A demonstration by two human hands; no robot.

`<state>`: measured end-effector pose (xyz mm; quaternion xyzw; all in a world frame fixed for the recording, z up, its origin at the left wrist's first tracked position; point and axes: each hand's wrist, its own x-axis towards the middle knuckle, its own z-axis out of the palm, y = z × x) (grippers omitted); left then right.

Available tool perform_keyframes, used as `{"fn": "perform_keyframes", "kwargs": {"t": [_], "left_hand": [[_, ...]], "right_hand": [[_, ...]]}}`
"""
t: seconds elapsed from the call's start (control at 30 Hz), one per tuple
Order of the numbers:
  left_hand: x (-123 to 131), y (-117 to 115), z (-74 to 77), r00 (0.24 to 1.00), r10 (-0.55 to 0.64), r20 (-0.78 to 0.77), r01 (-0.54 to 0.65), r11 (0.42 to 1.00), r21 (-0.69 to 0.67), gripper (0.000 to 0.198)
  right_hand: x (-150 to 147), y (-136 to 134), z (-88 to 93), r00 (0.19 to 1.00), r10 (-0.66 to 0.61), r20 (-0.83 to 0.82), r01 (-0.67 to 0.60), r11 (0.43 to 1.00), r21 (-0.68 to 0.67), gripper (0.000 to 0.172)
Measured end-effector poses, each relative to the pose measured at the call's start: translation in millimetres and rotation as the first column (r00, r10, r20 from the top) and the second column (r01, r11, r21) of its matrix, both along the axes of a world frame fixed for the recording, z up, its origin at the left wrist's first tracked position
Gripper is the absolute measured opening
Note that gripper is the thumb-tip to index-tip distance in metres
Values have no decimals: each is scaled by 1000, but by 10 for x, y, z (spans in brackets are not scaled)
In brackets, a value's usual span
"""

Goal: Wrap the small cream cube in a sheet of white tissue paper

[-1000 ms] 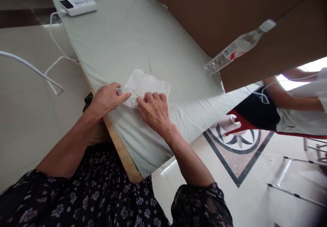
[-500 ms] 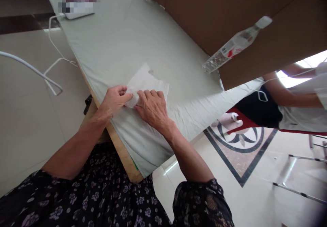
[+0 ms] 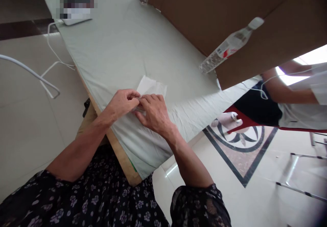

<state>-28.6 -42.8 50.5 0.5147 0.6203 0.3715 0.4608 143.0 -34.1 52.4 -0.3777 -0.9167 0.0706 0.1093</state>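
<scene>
- You're in a tiled indoor room set up as a shared work spot.
- Your cloth-covered table (image 3: 122, 49) stands on polished floor tiles with a patterned inlay (image 3: 237, 152).
- A cardboard divider (image 3: 204, 12) screens off another person (image 3: 293, 101).

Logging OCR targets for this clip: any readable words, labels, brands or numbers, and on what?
Plastic bottle label: red mark and print, too blurred to read.
Pixelated patch at the table's far corner: unreadable.
White sheet pinched by left hand and right hand: no print visible.
Nothing legible anywhere.
</scene>
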Motion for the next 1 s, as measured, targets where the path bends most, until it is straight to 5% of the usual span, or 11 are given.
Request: {"fn": "perform_keyframes", "kwargs": {"t": [0.13,0.27,0.43,0.67,1.0], "left_hand": [[-74,-35,41,977,-185,-102,190,981,37,35],[-33,-72,59,886,-262,-382,338,930,147,24],[35,-132,-19,759,-161,-631,388,890,240,20],[51,-173,-117,745,-124,-655,418,853,313,18],[117,-149,-9,664,-203,-720,459,871,177,23]], "right_hand": [[223,-53,-24,972,-21,-232,21,1000,-5,19],[516,-188,-189,807,-350,-475,384,923,-29,21],[781,-349,-373,705,-633,-321,531,770,-354,59],[634,-157,-478,672,-670,-317,519,731,-444,90],[283,33,-504,652,-604,-459,447,795,-411,71]]}}
